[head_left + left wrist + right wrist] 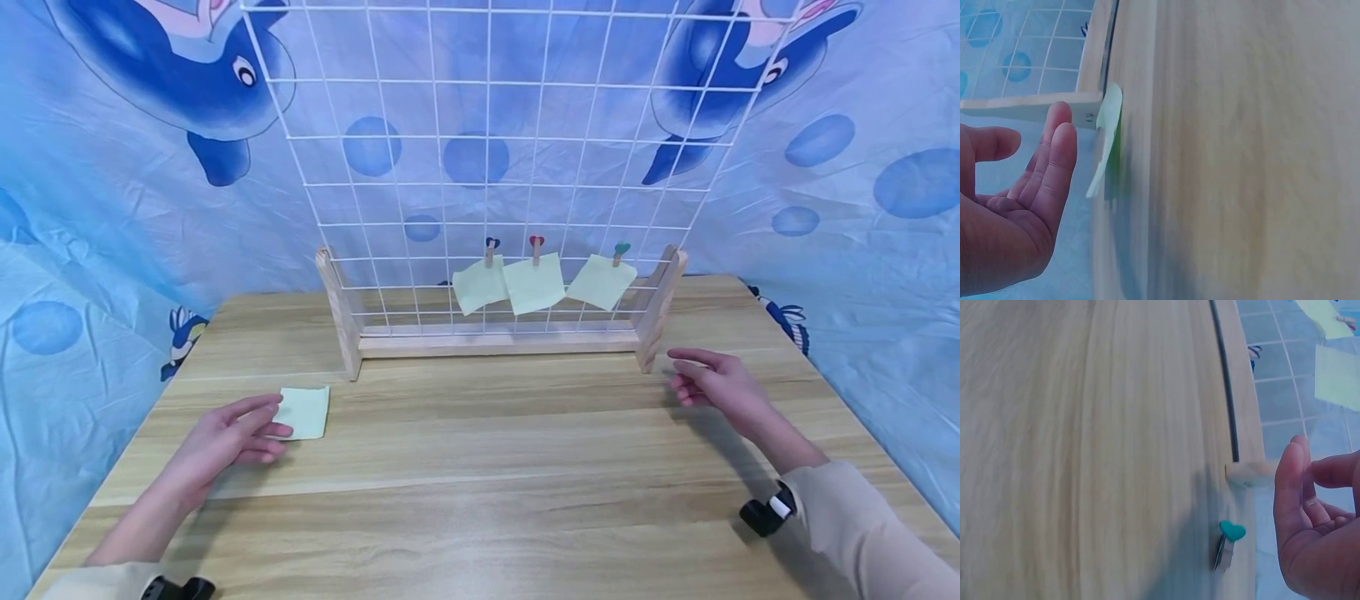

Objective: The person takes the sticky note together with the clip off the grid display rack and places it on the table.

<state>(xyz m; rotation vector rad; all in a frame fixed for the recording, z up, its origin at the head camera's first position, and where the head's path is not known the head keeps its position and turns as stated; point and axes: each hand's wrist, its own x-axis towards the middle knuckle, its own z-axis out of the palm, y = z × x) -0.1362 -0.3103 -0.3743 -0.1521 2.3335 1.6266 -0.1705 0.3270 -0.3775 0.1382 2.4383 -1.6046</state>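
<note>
My left hand [225, 437] hovers over the table's left side with its fingers extended and holds nothing. Beside its fingertips a pale green sticky note [307, 414] lies on the wood; in the left wrist view that note [1109, 134] curls up at its edges. My right hand [712, 387], fingers loosely bent and nothing visible in them, is above the table at right. Below it, in the right wrist view, lies a small clothespin with a green heart [1230, 532]; the hand hides it in the head view.
A white wire grid stands upright in a wooden base [495, 344]. Clothespins with blue [491, 250], red [536, 248] and green [618, 252] hearts hold three pale green notes [535, 286] on it. Behind hangs a blue dolphin-print cloth [120, 192].
</note>
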